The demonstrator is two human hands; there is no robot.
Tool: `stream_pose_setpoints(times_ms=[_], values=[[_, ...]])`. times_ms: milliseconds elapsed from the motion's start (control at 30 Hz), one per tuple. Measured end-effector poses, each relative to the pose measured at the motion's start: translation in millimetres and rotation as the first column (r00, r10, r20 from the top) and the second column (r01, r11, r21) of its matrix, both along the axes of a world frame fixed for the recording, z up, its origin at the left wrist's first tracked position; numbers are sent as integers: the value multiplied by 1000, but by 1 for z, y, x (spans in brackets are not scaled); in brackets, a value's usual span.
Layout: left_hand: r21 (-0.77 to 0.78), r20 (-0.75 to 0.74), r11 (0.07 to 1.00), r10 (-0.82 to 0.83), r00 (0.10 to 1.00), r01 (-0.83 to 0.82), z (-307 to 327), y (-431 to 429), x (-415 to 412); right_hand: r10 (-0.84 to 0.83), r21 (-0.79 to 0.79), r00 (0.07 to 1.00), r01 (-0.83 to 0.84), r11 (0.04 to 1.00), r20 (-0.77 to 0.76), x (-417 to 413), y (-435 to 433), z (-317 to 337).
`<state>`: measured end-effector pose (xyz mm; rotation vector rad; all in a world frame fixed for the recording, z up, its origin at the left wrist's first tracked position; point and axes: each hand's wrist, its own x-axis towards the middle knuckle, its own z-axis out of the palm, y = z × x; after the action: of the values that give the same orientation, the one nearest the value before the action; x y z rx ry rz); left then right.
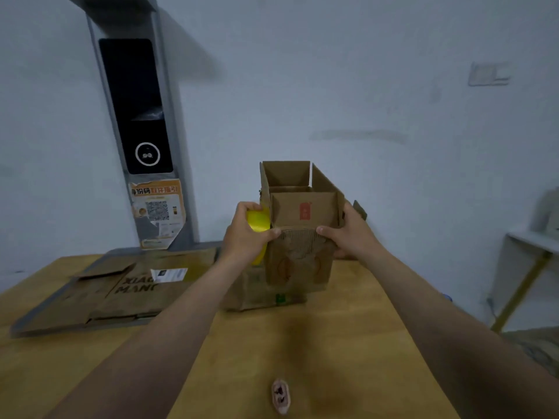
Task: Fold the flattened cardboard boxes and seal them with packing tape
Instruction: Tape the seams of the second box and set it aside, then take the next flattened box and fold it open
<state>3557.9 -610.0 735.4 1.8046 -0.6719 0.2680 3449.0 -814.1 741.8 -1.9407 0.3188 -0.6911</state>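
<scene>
An unfolded brown cardboard box (302,207) is held up above the wooden table (332,343), its open end with raised flaps facing me. My left hand (246,234) grips a yellow roll of packing tape (258,220) against the box's left side, thumb on the near edge. My right hand (348,229) grips the box's right side, thumb on the near edge too. Below the box lies another flattened cardboard piece (257,293).
A stack of flattened boxes (106,294) with printed letters and a white label lies at the table's left. A grey kiosk with a dark screen (136,116) stands behind it. A small pinkish object (280,396) sits near the front edge. A white shelf (529,267) stands at right.
</scene>
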Motion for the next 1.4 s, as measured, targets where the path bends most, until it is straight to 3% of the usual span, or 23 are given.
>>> stream_pose_setpoints(times_ms=[333,700,900,1033,1100,1167,1233,1400], values=[[-30,-97,999,-32,995,29,-60,-141,124,-11,-56,998,8,998,-60,116,-139,-46],[0,-147,998,-65,987,66,-94,-214,154,-135,-118,990,129,985,-45,142,-200,-91],[148,-124,988,-16,992,35,-80,-183,149,-195,-231,962,149,962,-193,114,-183,-79],[358,-46,933,43,998,-23,-74,-132,137,-307,-431,853,109,896,-422,86,-152,-67],[495,46,866,57,997,-72,-70,-101,125,-346,-505,786,50,861,-512,77,-131,-64],[606,135,787,42,990,-116,-66,-70,113,-284,-528,780,-69,846,-557,72,-106,-63],[658,156,743,20,988,-119,-62,-39,103,-186,-517,797,-177,838,-575,69,-79,-63],[725,238,662,15,971,-188,-63,36,95,-179,-565,725,-332,755,-665,74,-11,-78]])
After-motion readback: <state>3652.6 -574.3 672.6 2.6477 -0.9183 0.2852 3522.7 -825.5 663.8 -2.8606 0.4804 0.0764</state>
